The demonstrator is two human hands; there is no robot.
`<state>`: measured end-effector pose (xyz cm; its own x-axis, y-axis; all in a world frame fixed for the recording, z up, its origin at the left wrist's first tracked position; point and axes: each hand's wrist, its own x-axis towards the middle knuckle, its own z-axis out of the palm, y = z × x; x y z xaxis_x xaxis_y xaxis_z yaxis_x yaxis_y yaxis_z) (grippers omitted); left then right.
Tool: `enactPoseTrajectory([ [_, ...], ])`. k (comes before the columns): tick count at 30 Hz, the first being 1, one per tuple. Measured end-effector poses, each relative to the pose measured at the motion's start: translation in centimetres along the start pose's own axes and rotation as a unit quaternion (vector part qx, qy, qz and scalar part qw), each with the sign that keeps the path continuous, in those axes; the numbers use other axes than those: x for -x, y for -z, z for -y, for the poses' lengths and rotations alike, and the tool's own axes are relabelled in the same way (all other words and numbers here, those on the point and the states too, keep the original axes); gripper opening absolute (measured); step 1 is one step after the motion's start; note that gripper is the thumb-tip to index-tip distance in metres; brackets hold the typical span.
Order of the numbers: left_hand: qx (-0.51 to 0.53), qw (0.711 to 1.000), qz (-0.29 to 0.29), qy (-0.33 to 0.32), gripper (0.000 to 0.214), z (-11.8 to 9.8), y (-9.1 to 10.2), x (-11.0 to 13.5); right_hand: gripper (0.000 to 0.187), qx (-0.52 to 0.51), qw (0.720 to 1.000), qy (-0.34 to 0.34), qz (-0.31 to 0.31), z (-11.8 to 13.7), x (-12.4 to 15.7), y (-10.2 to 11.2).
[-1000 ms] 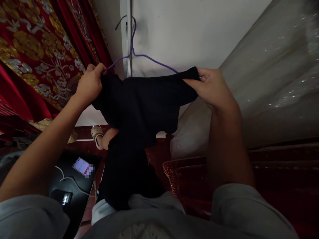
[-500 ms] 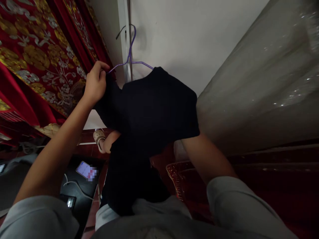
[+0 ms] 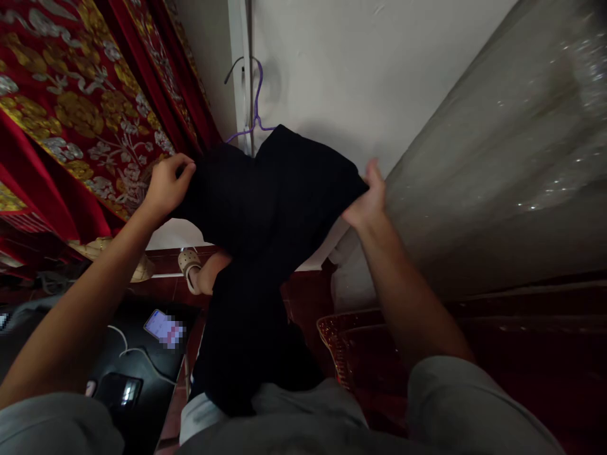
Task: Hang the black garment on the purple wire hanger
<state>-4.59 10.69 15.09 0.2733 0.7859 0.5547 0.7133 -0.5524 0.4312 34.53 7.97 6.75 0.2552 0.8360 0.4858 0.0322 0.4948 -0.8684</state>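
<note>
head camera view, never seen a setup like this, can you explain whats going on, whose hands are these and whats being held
There is no machine here: these are the bare hands of a person wearing a camera on their head, looking forward and down. The left hand has curled fingers at one edge of a black top; its grip is hard to make out. The right hand is open against the opposite edge. The top is on a purple hanger, its hook at a white pole. On the black surface lie a lit phone and a white cable.
</note>
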Motion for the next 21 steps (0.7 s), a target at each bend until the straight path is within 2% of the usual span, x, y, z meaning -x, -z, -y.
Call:
enactPoseTrajectory([
  [2,-0.008,1.000,-0.012,0.000,0.046,0.0,-0.2,0.1,0.064,-0.024,0.999,-0.036,0.015,0.3,-0.6,0.7],
  [4,-0.009,1.000,-0.028,-0.007,0.044,-1.1,-0.5,-0.2,0.052,-0.048,0.997,-0.058,0.028,1.4,-1.0,0.8],
  [8,-0.016,0.996,-0.065,-0.052,0.049,-4.9,-0.6,-0.4,0.041,-0.093,0.996,0.010,-0.012,4.4,-0.6,-0.7],
  [11,0.023,0.996,-0.076,-0.043,0.051,-7.7,0.0,-0.2,0.040,-0.115,0.990,0.055,-0.065,6.4,1.6,-2.1],
  [13,0.109,0.993,-0.044,-0.002,0.052,-9.2,0.4,0.0,0.037,-0.110,0.990,0.062,-0.058,8.0,4.2,-2.9],
  [15,0.234,0.971,-0.003,0.048,0.052,-10.3,0.7,0.4,0.031,-0.060,0.995,0.055,0.049,9.9,7.2,-3.6],
  [16,0.291,0.954,0.023,0.071,0.049,-10.7,0.8,0.8,0.031,-0.015,0.986,0.046,0.159,10.9,8.5,-4.0],
  [17,0.333,0.937,0.052,0.093,0.044,-11.0,0.9,1.3,0.034,0.020,0.958,0.049,0.281,11.9,9.7,-4.3],
  [18,0.359,0.922,0.086,0.114,0.037,-11.3,1.1,2.0,0.037,0.039,0.919,0.060,0.389,12.6,10.5,-4.7],
  [19,0.372,0.911,0.118,0.136,0.030,-11.5,1.3,2.9,0.038,0.044,0.877,0.076,0.473,13.1,10.9,-5.0],
  [20,0.374,0.902,0.148,0.158,0.025,-11.6,1.6,3.8,0.034,0.036,0.850,0.098,0.517,13.2,10.9,-5.3],
  [21,0.369,0.895,0.176,0.177,0.022,-11.6,1.9,4.8,0.029,0.025,0.844,0.121,0.521,12.9,10.5,-5.4],
])
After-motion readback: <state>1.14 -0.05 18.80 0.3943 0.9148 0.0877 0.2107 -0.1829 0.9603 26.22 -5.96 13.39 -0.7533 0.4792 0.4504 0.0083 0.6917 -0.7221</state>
